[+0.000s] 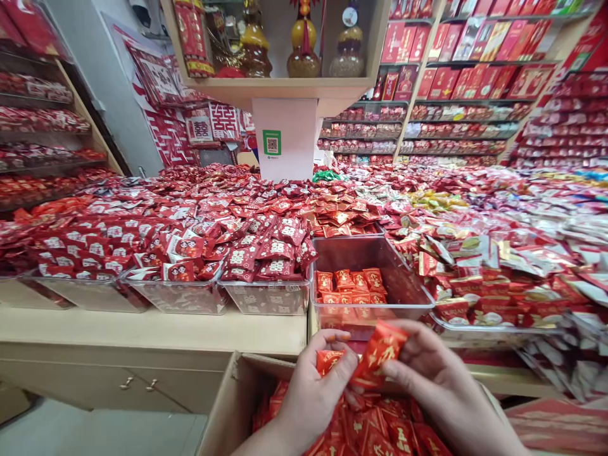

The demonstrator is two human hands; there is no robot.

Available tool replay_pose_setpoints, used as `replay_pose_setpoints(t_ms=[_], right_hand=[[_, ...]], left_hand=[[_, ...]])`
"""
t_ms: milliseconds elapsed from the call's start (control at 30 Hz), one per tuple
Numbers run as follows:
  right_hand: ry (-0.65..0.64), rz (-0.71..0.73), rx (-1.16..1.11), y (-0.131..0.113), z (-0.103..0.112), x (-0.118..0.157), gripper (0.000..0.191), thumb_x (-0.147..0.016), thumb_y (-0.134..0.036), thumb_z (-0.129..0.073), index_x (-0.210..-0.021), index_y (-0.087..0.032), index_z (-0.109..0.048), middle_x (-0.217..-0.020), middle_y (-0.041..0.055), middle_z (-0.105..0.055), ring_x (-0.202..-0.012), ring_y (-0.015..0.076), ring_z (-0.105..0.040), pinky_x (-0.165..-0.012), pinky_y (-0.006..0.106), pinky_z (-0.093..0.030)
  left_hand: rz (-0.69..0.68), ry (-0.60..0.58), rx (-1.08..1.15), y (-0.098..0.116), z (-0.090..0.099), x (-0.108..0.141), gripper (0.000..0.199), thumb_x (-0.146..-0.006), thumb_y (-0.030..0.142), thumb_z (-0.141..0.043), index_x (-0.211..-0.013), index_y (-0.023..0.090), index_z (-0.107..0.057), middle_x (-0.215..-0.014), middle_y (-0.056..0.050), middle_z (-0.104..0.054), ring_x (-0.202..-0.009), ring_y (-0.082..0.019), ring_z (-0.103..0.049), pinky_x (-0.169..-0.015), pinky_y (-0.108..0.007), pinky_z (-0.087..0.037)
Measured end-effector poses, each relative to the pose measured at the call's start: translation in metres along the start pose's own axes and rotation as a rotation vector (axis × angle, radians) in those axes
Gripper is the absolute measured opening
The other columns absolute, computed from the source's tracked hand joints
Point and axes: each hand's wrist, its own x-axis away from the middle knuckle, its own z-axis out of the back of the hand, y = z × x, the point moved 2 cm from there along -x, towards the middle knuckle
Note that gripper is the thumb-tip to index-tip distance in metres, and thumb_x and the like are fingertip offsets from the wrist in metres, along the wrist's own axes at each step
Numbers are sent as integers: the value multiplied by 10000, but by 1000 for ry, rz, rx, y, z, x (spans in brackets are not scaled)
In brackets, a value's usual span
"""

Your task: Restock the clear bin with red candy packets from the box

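The counter [266, 332] spans the frame from the left edge to the center; filled bins line its top. Ahead of the hands, right of center, is the plastic bin [349, 250]. It holds rows of bin packets [351, 285] near its front wall, with bare space behind. Caution: a knock to the bin could topple these rows, since little shows behind to support them.

The cardboard box [232, 386] stands at the bottom center, its far edge near the counter. It contains a loose heap of box packets [375, 434]. Caution: a forearm pressed on the box wall could tilt or shift it.

The left hand [313, 389], lower center, is closed between thumb and fingers around the partly hidden packet [327, 361]. The right hand [430, 364], lower right of center, pinches the raised packet [382, 351] at its right side. Both hands are above the box. Whether the left thumb touches the raised packet cannot be determined.

Caution: the pinch covers only one side of the raised packet; a loosened thumb could let it slip or swing, probably into the heap below. Excess squeeze could crease the wrapper. With both hands occupied, a falling packet would be difficult to catch.
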Motion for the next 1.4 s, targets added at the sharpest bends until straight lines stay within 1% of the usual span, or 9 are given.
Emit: replay_pose_setpoints(t_ms=[100,200,367,467,667,800,1100,1267,1400], right_hand=[[98,181,91,-38,7,-44,368,-644,-294,-643,-958,-229,-464,-887,56,-609,-791,172,-583,-675,289,-488],[40,215,217,-50,3,-107,323,-661,-265,-624,-940,-187,-480,-855,55,-607,-806,158,-573,-709,278,-471],[-3,-340,557,0,-14,-198,130,-641,-110,-618,-627,-121,-489,-474,-41,-487,-445,63,-471,-434,179,-408],[-6,-474,648,26,-27,-220,235,-644,-75,-603,-496,-126,-427,-374,-67,-400,-367,47,-399,-357,163,-344],[-25,-539,671,51,-40,-225,291,-655,-22,-560,-462,-141,-378,-345,-90,-361,-347,41,-393,-372,179,-394],[-4,-511,708,56,-35,-223,293,-643,-73,-594,-457,-150,-380,-341,-85,-358,-357,50,-405,-390,188,-414],[-90,-334,1223,43,-27,-224,224,-635,-310,-623,-566,-101,-584,-511,79,-581,-563,178,-578,-497,239,-416],[-46,-92,1461,6,-27,-215,267,-674,-323,-576,-801,-95,-631,-807,139,-640,-783,207,-587,-621,244,-418],[-102,170,1288,-38,-28,-158,264,-739,-349,-478,-768,-142,-639,-719,72,-643,-657,163,-567,-593,246,-397]], left_hand=[[128,43,247,-4,1,-4,164,-739,190,-432,-902,194,-410,-703,11,-538,-479,-118,-537,-405,-218,-390],[226,82,343,-12,2,-8,208,-643,122,-439,-832,193,-388,-673,6,-572,-509,-133,-567,-443,-222,-397],[236,145,334,-30,4,-11,355,-641,260,-579,-917,229,-357,-986,-70,-564,-690,-180,-591,-467,-265,-446],[233,111,288,-33,5,-12,367,-652,329,-584,-912,218,-349,-1051,-108,-526,-737,-218,-594,-434,-264,-442],[346,125,243,-26,11,-12,401,-567,107,-588,-908,206,-401,-852,-26,-554,-701,-172,-601,-534,-244,-434],[362,73,148,-31,9,-11,442,-594,119,-610,-981,205,-414,-694,11,-589,-540,-100,-567,-537,-222,-402],[248,112,318,-25,7,-17,496,-549,287,-735,-947,177,-461,-892,-79,-620,-785,-176,-602,-621,-243,-462],[176,67,344,-18,10,-14,379,-647,229,-681,-961,173,-477,-930,-80,-614,-847,-170,-590,-702,-251,-461],[131,-8,320,-13,8,-9,385,-695,184,-636,-1016,188,-422,-909,-62,-604,-851,-165,-585,-737,-271,-456]])
